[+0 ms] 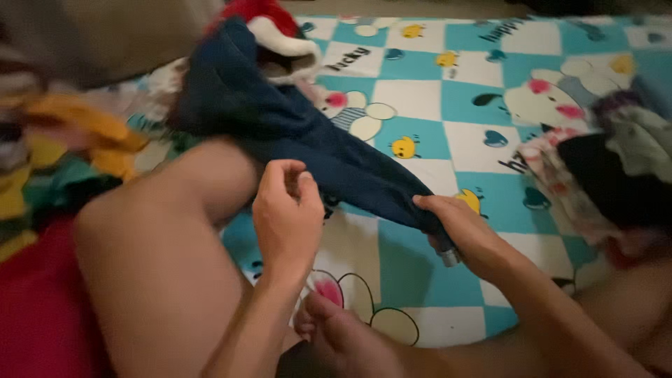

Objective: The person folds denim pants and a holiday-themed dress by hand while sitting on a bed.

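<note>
We hold the navy garment (pixel 308 133) taut: left hand (pixel 287 217) pinching its edge, right hand (pixel 465 227) fingers closed on the cuff. Keep tension even, flatten onto the bed sheet (pixel 420 98) beneath.

Matt dark-blue cloth garment (pixel 308 140), soft printed cotton-like bedsheet (pixel 420 98), fluffy white trim on red fabric hat (pixel 273 28)

Your left hand (pixel 287 213) is raised, back toward you, fingers curled in a pinch. Your right hand (pixel 458 227) reaches forward, palm down, fingers closed in a grip. Both forearms angle up from below.
</note>
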